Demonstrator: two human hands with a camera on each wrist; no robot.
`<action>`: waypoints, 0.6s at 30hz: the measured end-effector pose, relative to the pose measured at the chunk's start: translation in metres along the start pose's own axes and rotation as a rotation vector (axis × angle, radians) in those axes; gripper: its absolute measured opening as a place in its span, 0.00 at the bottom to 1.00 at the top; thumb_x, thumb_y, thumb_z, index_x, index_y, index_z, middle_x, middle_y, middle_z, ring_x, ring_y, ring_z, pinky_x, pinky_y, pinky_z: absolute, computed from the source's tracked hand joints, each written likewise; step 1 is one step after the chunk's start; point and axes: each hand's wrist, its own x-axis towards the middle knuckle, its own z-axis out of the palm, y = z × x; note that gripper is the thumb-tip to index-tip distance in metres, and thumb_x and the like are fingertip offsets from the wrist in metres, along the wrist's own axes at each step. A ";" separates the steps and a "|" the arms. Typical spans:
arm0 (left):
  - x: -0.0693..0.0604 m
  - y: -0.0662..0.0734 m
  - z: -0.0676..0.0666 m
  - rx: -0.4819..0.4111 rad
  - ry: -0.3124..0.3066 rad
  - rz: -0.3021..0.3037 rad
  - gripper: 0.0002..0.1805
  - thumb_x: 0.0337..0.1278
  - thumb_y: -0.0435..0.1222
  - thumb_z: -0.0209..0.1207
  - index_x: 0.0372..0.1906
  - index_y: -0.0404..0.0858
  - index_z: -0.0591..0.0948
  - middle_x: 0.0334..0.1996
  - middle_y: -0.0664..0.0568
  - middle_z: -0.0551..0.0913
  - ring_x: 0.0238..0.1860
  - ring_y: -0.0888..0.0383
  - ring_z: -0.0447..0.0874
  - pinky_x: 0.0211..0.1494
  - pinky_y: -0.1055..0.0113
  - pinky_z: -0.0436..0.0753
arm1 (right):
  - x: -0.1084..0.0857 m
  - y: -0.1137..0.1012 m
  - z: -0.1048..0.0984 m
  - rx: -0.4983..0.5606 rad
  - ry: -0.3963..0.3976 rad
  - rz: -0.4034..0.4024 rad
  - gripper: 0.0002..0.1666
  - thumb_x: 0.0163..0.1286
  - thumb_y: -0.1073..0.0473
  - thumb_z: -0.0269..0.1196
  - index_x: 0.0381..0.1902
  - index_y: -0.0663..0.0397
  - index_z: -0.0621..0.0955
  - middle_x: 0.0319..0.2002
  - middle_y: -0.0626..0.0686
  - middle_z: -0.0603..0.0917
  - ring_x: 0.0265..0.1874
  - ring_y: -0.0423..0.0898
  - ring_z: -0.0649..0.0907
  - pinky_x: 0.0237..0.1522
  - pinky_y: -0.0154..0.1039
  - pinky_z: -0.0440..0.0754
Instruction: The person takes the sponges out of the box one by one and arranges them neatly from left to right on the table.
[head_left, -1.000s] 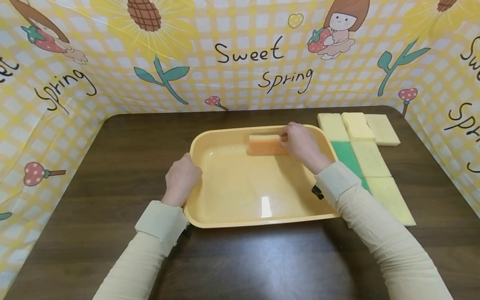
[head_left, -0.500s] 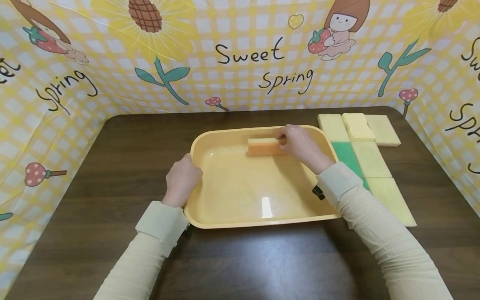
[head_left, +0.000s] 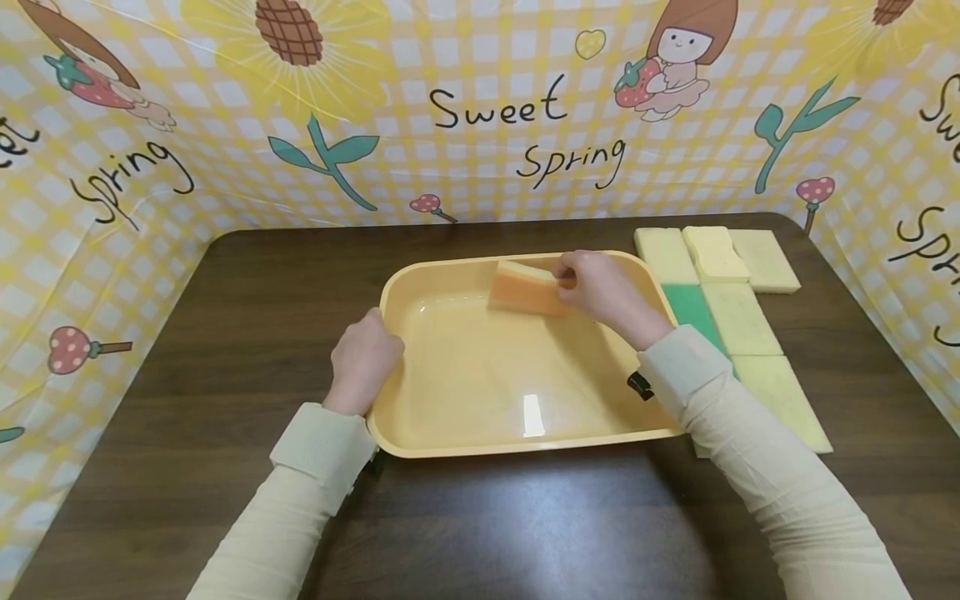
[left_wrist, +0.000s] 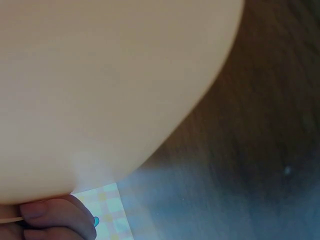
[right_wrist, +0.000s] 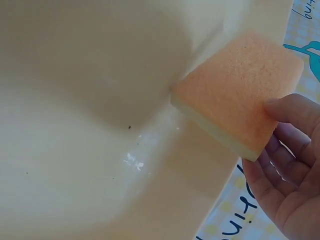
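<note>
A yellow plastic tray lies in the middle of the table, tilted slightly in the head view. My left hand grips its left rim, fingers curled over the edge; in the left wrist view those fingers hold the rim under the tray's pale underside. Inside the tray, near its far wall, my right hand pinches the right end of an orange and pale yellow sponge. The right wrist view shows the thumb on the orange face of the sponge, fingers behind it, and its far corner against the tray wall.
Right of the tray lie several pale yellow sponge pads and a green pad on the dark wooden table. A patterned yellow checked cloth stands up around the table's back and sides. A few dark specks show inside the tray.
The sponge has turned from lying straight along the far wall to a slant, its left end raised. My right hand has shifted slightly; my left hand stays on the rim.
</note>
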 end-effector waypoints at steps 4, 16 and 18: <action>0.000 0.000 0.000 0.002 -0.003 -0.001 0.22 0.55 0.33 0.44 0.54 0.27 0.71 0.39 0.35 0.82 0.35 0.45 0.83 0.25 0.60 0.73 | -0.003 -0.002 -0.004 0.025 -0.014 0.015 0.12 0.63 0.64 0.59 0.44 0.64 0.81 0.43 0.61 0.84 0.43 0.54 0.82 0.50 0.48 0.78; -0.001 0.000 0.000 0.012 0.000 0.001 0.22 0.55 0.33 0.44 0.54 0.27 0.71 0.39 0.35 0.82 0.36 0.44 0.83 0.27 0.59 0.74 | -0.017 -0.007 -0.020 0.045 0.127 0.042 0.12 0.63 0.63 0.61 0.43 0.63 0.82 0.41 0.61 0.85 0.40 0.54 0.84 0.46 0.48 0.79; 0.000 0.000 0.000 0.013 0.000 -0.002 0.22 0.55 0.34 0.44 0.54 0.28 0.71 0.40 0.35 0.82 0.36 0.44 0.83 0.28 0.58 0.74 | -0.018 -0.005 -0.023 0.053 0.144 0.049 0.11 0.63 0.63 0.62 0.42 0.64 0.82 0.40 0.62 0.85 0.40 0.55 0.84 0.46 0.48 0.79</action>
